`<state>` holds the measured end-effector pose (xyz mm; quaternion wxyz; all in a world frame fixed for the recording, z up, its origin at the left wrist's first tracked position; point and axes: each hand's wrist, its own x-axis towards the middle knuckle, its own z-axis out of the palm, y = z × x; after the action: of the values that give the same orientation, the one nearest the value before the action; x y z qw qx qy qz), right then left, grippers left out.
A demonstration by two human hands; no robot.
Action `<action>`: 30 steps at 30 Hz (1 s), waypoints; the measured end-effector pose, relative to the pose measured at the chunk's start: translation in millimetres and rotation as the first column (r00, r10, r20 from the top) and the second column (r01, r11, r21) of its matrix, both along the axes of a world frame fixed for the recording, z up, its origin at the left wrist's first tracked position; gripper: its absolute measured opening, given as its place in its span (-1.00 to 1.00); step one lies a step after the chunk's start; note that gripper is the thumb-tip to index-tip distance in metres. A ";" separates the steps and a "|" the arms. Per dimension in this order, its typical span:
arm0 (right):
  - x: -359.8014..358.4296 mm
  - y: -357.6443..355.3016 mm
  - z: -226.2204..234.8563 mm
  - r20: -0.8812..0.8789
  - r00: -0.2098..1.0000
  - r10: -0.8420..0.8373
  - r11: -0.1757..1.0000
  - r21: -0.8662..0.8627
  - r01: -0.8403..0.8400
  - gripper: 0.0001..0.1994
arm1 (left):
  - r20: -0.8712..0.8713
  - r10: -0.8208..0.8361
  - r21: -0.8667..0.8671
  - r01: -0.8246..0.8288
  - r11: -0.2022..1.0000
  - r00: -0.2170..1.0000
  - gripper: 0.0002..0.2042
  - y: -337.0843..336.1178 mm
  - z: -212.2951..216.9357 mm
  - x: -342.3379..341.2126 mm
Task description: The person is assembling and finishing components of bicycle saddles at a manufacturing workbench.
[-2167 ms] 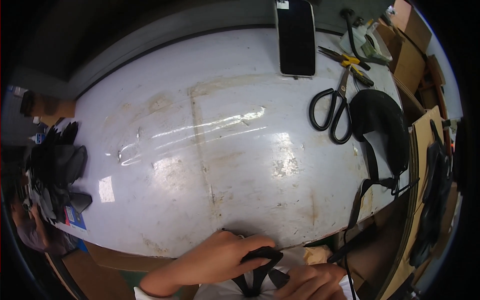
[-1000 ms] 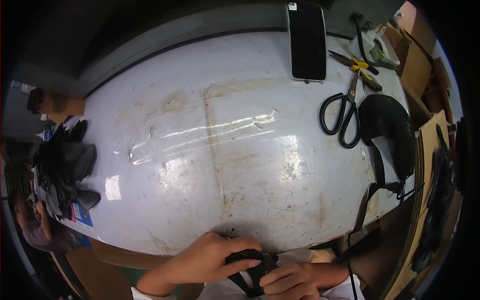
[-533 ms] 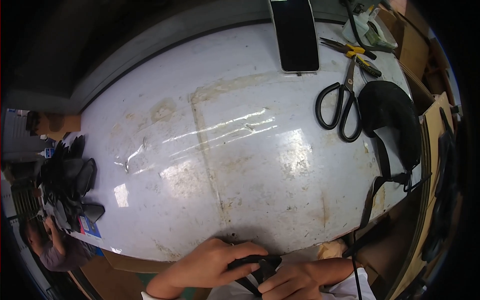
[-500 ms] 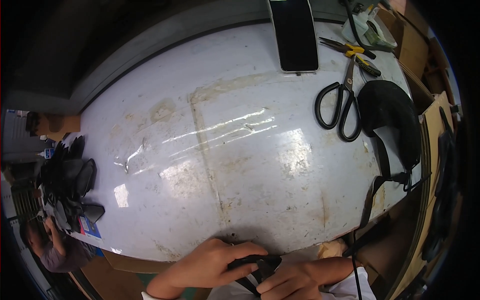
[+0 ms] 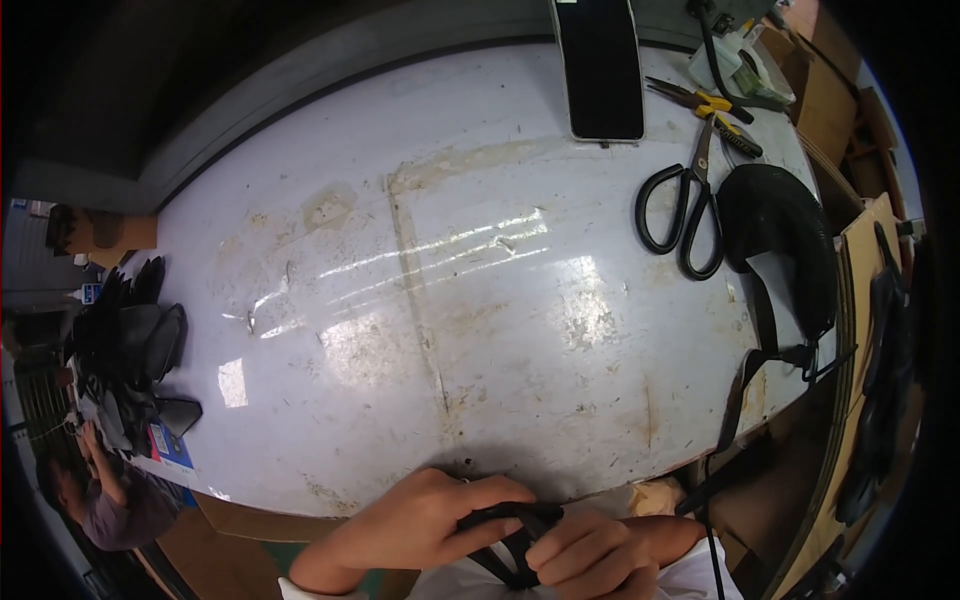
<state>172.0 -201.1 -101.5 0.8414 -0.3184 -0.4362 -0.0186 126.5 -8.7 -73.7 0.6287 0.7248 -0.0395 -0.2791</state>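
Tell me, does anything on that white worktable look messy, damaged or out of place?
The white tabletop is stained and scuffed, with a brownish line running down its middle. At the right edge, a black padded piece with straps overhangs, its straps dangling off. The black-handled scissors and dark phone lie flat; nothing is spilled.

The fingers (image 5: 480, 497) of the left hand (image 5: 420, 520) and the right hand (image 5: 590, 555) meet on a strap piece (image 5: 515, 535) at the near edge of the table (image 5: 400, 300). Far beyond the fingers, at the back edge, a phone (image 5: 600, 65) lies flat. To the right of it and beyond the fingers lie scissors (image 5: 685, 205), with pliers (image 5: 715, 110) behind them. Just right of the scissors rests a curved pad (image 5: 785, 235), and its strap (image 5: 745, 390) hangs over the right edge. Far to the left of the fingers, a pile of pieces (image 5: 125, 350) sits on the left edge.
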 end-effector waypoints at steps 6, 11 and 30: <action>5.2 5.1 -11.2 0.071 0.997 0.009 1.000 -0.016 -0.008 -0.72 | -0.003 -0.015 0.037 0.015 0.999 1.000 -0.73 0.5 1.3 1.8; 0.0 -22.9 -4.0 -0.051 0.998 0.024 0.994 -0.104 -0.029 -0.71 | 0.021 0.058 0.012 -0.059 0.998 0.998 -0.78 1.8 -3.4 -6.7; 31.3 -83.6 15.6 0.126 0.873 -0.471 0.647 -0.623 0.439 -0.52 | 0.323 0.650 -0.272 -0.591 0.760 0.688 -0.73 22.7 31.2 -81.9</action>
<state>203.3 -284.8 -85.9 0.6618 -0.6821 -0.3022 -0.0733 44.5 14.0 -42.5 0.7152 0.6879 0.0611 0.1077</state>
